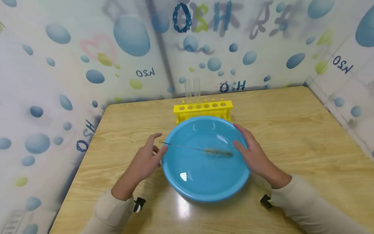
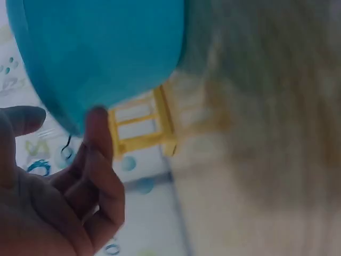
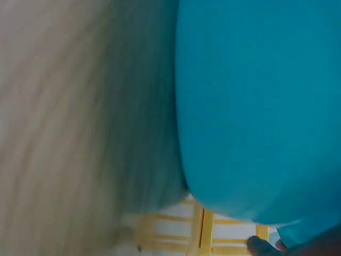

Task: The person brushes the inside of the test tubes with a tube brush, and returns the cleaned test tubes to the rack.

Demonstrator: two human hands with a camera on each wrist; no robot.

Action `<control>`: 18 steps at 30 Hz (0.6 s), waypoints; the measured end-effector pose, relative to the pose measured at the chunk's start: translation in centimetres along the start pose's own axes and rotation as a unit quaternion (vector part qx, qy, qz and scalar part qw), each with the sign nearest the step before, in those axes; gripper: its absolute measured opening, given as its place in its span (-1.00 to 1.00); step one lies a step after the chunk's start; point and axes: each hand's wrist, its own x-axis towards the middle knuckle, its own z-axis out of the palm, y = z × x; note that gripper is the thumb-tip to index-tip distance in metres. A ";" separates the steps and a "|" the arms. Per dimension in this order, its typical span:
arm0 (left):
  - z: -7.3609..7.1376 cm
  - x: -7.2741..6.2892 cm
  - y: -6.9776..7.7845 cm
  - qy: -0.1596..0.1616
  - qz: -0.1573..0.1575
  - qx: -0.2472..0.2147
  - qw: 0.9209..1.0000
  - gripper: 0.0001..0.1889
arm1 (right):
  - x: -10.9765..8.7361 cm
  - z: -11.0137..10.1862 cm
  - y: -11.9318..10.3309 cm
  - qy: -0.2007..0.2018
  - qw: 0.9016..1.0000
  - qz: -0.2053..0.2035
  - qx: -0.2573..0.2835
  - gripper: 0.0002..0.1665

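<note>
1. A round, light-blue plastic basin (image 1: 190, 175) was over the middle part of the pale, wood-grained desk (image 1: 292, 130), between its left and right edges; whether its base touched the top I could not tell.
2. The right hand (image 1: 255, 157) gripped the basin's right rim, thumb over the inside, fingers bent round the outside.
3. The left hand (image 1: 147, 159) was at the left rim – thumb beside it, index finger raised, other fingers bent near the outer wall. Whether these gripped I could not tell.
4. A thin, wire-handled brush with greyish bristles (image 1: 217, 152) lay across the basin, its loop past the left rim near the left thumb, its bristles towards the right thumb.
5. Behind the basin, towards the desk's far edge, stood a yellow plastic rack (image 1: 202, 110) with two clear, upright tubes (image 1: 197, 87).
6. Beige sleeves (image 1: 114, 209) covered both forearms.
</note>
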 end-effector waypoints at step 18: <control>1.1 0.1 -1.4 0.075 0.027 0.030 0.996 -0.60 | 4.5 -2.0 -3.1 -0.045 0.994 -0.042 -0.094 -0.42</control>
